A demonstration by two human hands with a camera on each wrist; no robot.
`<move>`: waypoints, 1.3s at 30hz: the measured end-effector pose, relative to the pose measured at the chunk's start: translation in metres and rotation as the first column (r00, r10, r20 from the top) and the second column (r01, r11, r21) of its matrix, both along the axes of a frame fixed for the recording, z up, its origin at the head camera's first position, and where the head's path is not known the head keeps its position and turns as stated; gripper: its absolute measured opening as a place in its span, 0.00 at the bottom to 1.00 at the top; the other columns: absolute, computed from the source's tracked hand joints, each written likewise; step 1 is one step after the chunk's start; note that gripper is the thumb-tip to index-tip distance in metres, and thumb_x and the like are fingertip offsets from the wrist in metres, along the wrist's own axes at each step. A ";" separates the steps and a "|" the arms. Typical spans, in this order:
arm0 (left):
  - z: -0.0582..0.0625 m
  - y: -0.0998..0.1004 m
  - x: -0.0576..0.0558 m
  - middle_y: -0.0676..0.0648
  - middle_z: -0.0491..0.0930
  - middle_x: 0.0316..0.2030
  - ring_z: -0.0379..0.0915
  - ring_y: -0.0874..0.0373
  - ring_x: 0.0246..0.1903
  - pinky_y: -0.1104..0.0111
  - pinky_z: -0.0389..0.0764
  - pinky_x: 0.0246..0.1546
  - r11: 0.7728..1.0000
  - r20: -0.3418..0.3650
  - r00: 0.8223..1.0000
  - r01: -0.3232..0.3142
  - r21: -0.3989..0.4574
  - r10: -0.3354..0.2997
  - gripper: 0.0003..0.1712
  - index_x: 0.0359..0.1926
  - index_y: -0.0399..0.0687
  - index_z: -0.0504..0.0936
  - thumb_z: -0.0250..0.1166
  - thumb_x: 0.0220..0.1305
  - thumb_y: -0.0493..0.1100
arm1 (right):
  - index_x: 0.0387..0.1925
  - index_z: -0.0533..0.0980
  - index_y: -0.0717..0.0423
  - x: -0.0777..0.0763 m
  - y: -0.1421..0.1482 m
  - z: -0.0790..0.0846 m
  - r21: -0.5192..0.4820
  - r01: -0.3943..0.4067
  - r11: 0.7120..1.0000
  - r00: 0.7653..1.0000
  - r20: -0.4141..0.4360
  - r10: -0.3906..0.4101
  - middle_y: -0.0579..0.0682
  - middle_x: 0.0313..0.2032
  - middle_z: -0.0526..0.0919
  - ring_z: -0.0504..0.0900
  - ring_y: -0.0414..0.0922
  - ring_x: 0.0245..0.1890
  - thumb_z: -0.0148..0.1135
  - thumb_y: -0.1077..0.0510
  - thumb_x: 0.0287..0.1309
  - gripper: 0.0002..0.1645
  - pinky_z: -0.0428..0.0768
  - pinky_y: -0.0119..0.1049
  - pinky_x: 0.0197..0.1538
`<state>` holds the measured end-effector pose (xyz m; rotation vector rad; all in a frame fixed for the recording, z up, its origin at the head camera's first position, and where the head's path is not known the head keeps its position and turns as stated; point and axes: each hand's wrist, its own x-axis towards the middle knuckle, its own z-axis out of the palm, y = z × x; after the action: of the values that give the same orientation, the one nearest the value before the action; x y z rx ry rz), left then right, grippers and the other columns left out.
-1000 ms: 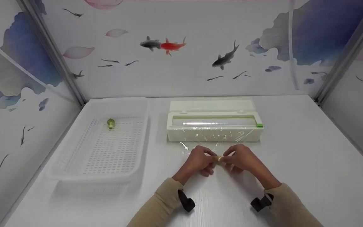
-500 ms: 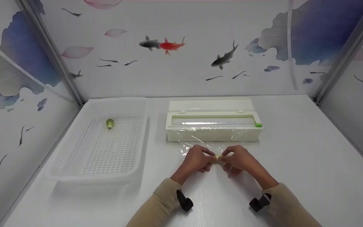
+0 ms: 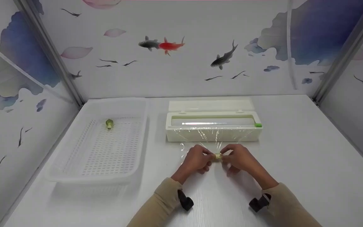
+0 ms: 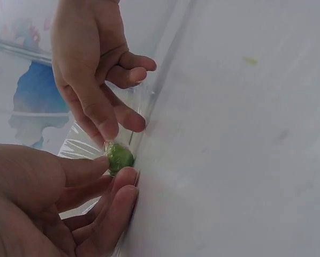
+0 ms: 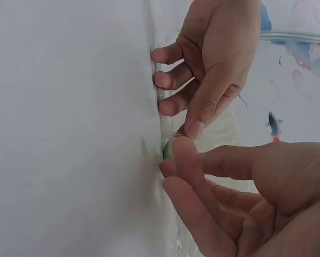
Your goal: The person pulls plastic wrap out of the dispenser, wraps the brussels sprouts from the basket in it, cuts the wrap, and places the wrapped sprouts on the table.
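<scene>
Between both hands, close over the white table, is a small green vegetable piece with clear cling film around it. My left hand pinches its left side with thumb and forefinger. From the opposite side, my right hand pinches the wrapped piece with thumb and forefinger. Cling film runs in taut creases from the piece back to the dispenser box, whose lid stands open. In the right wrist view, the fingers hide most of the vegetable piece.
A white perforated basket stands at the left, with another small green piece with a pale stem near its back. A green slider sits at the right end of the box. Printed wall panels enclose the table.
Both hands keep their pinch and shift only slightly. More of the wrapped piece shows between the fingertips, and the film's creases now fan from it toward the box.
</scene>
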<state>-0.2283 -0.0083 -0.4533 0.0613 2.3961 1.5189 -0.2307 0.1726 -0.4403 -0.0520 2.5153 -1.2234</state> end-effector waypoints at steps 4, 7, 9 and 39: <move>0.002 -0.001 -0.002 0.47 0.82 0.19 0.75 0.61 0.13 0.70 0.81 0.13 1.000 0.040 0.999 -0.011 -0.015 0.012 0.06 0.37 0.42 0.87 0.67 0.66 0.41 | 0.50 0.80 0.61 -0.001 -0.001 -0.002 0.009 0.015 1.000 1.000 -0.011 -0.015 0.57 0.34 0.85 0.86 0.45 0.17 0.62 0.64 0.63 0.14 0.86 0.38 0.23; 0.004 0.000 -0.002 0.45 0.85 0.22 0.77 0.61 0.14 0.68 0.82 0.15 1.000 0.057 0.998 -0.012 -0.018 0.013 0.06 0.39 0.44 0.86 0.69 0.64 0.41 | 0.47 0.82 0.61 -0.001 0.000 -0.005 0.008 0.018 1.000 1.000 -0.020 -0.018 0.56 0.33 0.85 0.85 0.44 0.17 0.63 0.63 0.62 0.12 0.86 0.37 0.23; 0.004 0.000 -0.002 0.44 0.86 0.24 0.77 0.60 0.14 0.68 0.83 0.15 1.000 0.060 0.998 -0.007 -0.001 0.007 0.06 0.40 0.44 0.86 0.70 0.63 0.40 | 0.45 0.82 0.61 -0.001 0.001 -0.005 0.007 0.018 1.000 0.999 -0.030 -0.018 0.56 0.33 0.85 0.85 0.43 0.16 0.63 0.63 0.62 0.10 0.85 0.37 0.23; 0.006 -0.002 -0.020 0.43 0.86 0.24 0.78 0.60 0.15 0.68 0.83 0.16 0.998 0.073 0.996 0.062 -0.026 -0.060 0.08 0.42 0.42 0.86 0.70 0.63 0.40 | 0.53 0.79 0.64 -0.010 -0.002 -0.005 0.031 0.024 0.999 0.998 -0.066 -0.022 0.56 0.32 0.86 0.83 0.41 0.20 0.65 0.60 0.63 0.18 0.83 0.33 0.23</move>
<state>-0.2479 -0.0108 -0.4475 0.0712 2.3369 1.4359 -0.2403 0.1707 -0.4458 -0.0574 2.5980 -1.2093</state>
